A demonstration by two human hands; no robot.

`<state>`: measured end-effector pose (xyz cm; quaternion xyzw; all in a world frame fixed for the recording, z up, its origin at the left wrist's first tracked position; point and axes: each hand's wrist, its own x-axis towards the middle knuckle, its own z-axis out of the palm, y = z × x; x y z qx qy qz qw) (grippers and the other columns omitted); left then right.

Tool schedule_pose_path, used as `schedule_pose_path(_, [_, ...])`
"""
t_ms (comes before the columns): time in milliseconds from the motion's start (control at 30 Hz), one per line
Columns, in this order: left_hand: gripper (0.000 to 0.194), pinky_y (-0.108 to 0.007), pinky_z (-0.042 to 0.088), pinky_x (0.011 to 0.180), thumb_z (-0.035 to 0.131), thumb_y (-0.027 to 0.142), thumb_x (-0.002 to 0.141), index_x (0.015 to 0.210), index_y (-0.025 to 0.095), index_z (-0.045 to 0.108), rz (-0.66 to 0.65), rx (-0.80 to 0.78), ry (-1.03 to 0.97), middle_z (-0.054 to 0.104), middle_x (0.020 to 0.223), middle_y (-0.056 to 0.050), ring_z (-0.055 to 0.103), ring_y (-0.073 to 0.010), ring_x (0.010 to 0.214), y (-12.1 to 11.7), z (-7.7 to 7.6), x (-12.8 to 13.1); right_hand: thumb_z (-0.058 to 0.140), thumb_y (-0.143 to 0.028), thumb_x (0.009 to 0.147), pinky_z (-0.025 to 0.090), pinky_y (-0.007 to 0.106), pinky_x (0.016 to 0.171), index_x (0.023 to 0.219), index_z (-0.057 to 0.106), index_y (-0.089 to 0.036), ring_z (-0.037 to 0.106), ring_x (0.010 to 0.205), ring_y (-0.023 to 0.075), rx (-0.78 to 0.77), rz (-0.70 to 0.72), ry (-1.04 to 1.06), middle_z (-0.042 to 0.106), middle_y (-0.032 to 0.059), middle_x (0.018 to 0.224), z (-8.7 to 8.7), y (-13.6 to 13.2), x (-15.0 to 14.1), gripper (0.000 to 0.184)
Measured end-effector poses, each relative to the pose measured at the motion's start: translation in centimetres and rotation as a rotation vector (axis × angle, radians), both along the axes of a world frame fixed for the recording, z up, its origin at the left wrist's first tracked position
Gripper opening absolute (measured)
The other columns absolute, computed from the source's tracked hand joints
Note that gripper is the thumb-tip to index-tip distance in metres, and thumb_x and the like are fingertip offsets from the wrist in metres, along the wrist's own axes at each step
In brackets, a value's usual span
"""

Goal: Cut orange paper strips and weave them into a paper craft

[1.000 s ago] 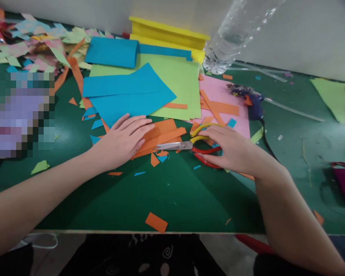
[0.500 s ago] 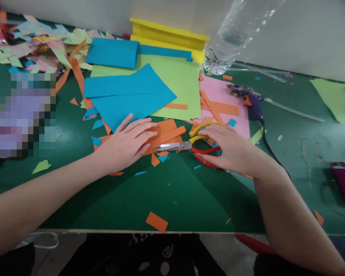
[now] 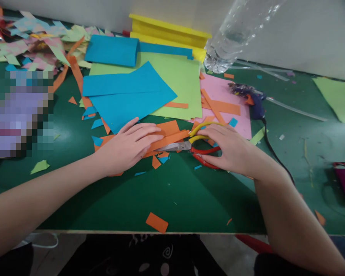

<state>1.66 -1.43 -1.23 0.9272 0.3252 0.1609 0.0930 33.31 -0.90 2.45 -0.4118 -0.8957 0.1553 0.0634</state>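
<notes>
My left hand point(image 3: 128, 149) lies palm down with its fingers stretched out over orange paper point(image 3: 168, 128). A narrow orange strip point(image 3: 175, 138) crosses that paper, reaching from under the fingers toward the scissors. In my right hand point(image 3: 228, 147) are scissors point(image 3: 185, 146) with one yellow and one red handle. Its fingers are at the yellow handle and its thumb at the red one. The blades point left against the orange paper, and their tips are near my left fingers. Small orange and blue scraps point(image 3: 156, 161) lie just below the blades.
Blue paper point(image 3: 123, 103) overlaps green sheets point(image 3: 186, 84) and a pink sheet point(image 3: 221, 90). A glue gun point(image 3: 255, 105) trails its cord at the right. Behind stand a clear bottle point(image 3: 225, 50) and folded yellow paper point(image 3: 169, 32). Cut strips point(image 3: 43, 42) pile up at the back left.
My left hand has slid a little to the right, and its fingers now cover more of the orange paper and the blade tips. The right hand and scissors stay nearly in place.
</notes>
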Motion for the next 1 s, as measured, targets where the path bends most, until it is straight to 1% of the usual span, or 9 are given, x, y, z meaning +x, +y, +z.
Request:
schedule_pose_path(133, [0.039, -0.051, 0.03, 0.117, 0.034, 0.015, 0.101, 0.136, 0.02, 0.05, 0.006, 0.008, -0.008, 0.056, 0.14, -0.009, 0.048, -0.0226, 0.132, 0.24, 0.19, -0.3, 0.063, -0.046, 0.085, 0.043, 0.055, 0.104, 0.12, 0.058, -0.023, 0.054, 0.125, 0.0331, -0.01, -0.009, -0.004, 0.064, 0.0105, 0.126, -0.09, 0.06, 0.07, 0.043])
schedule_pose_path(267, [0.039, -0.053, 0.031, 0.116, 0.034, 0.015, 0.101, 0.131, 0.024, 0.057, -0.017, -0.015, 0.029, 0.054, 0.142, -0.007, 0.045, -0.0242, 0.134, 0.57, 0.18, -0.65, 0.061, -0.048, 0.087, 0.043, 0.055, 0.103, 0.119, 0.057, -0.024, 0.055, 0.124, 0.0329, -0.015, -0.006, -0.009, 0.063, 0.0099, 0.127, -0.06, 0.04, 0.14, 0.04])
schedule_pose_path(367, [0.038, -0.055, 0.032, 0.115, 0.036, 0.014, 0.1, 0.129, 0.024, 0.059, -0.035, -0.018, 0.048, 0.051, 0.144, -0.009, 0.044, -0.0254, 0.135, 0.7, 0.02, -0.78, 0.06, -0.048, 0.087, 0.043, 0.055, 0.103, 0.119, 0.056, -0.024, 0.054, 0.125, 0.0327, -0.007, -0.002, -0.014, 0.063, 0.0108, 0.127, -0.02, 0.02, 0.13, 0.04])
schedule_pose_path(500, [0.039, -0.054, 0.031, 0.115, 0.036, 0.013, 0.1, 0.131, 0.023, 0.058, -0.039, -0.018, 0.06, 0.051, 0.144, -0.01, 0.044, -0.0244, 0.136, 0.63, -0.07, -0.78, 0.062, -0.045, 0.086, 0.043, 0.057, 0.102, 0.12, 0.057, -0.023, 0.056, 0.122, 0.0337, -0.016, -0.01, 0.003, 0.064, 0.0112, 0.126, 0.02, -0.03, 0.07, 0.04])
schedule_pose_path(600, [0.038, -0.054, 0.031, 0.115, 0.039, 0.014, 0.1, 0.13, 0.025, 0.059, -0.027, -0.016, 0.059, 0.052, 0.143, -0.009, 0.044, -0.0243, 0.135, 0.56, -0.14, -0.77, 0.063, -0.044, 0.085, 0.043, 0.058, 0.101, 0.12, 0.058, -0.023, 0.056, 0.121, 0.0345, -0.009, -0.013, 0.007, 0.064, 0.0116, 0.125, 0.07, -0.07, 0.0, 0.04])
schedule_pose_path(667, [0.038, -0.055, 0.032, 0.114, 0.039, 0.014, 0.1, 0.129, 0.026, 0.06, -0.031, -0.008, 0.062, 0.051, 0.144, -0.009, 0.044, -0.025, 0.135, 0.55, -0.2, -0.78, 0.062, -0.044, 0.085, 0.043, 0.056, 0.102, 0.12, 0.058, -0.022, 0.055, 0.122, 0.0339, 0.001, -0.005, -0.005, 0.064, 0.0119, 0.125, 0.11, -0.1, -0.06, 0.041])
schedule_pose_path(800, [0.04, -0.056, 0.032, 0.113, 0.036, 0.012, 0.1, 0.13, 0.023, 0.059, -0.045, 0.005, 0.057, 0.051, 0.144, -0.012, 0.044, -0.0265, 0.135, 0.56, -0.23, -0.74, 0.063, -0.044, 0.084, 0.045, 0.053, 0.1, 0.12, 0.057, -0.021, 0.057, 0.119, 0.0327, 0.023, -0.019, -0.019, 0.064, 0.012, 0.123, 0.1, -0.19, -0.23, 0.043])
schedule_pose_path(1000, [0.041, -0.053, 0.031, 0.115, 0.036, 0.015, 0.101, 0.136, 0.026, 0.053, -0.031, -0.017, 0.053, 0.051, 0.144, -0.01, 0.044, -0.0246, 0.135, 0.54, -0.15, -0.6, 0.062, -0.044, 0.084, 0.045, 0.055, 0.098, 0.121, 0.056, -0.023, 0.057, 0.118, 0.0342, 0.042, -0.01, -0.012, 0.063, 0.0116, 0.122, -0.22, -0.2, -0.29, 0.043])
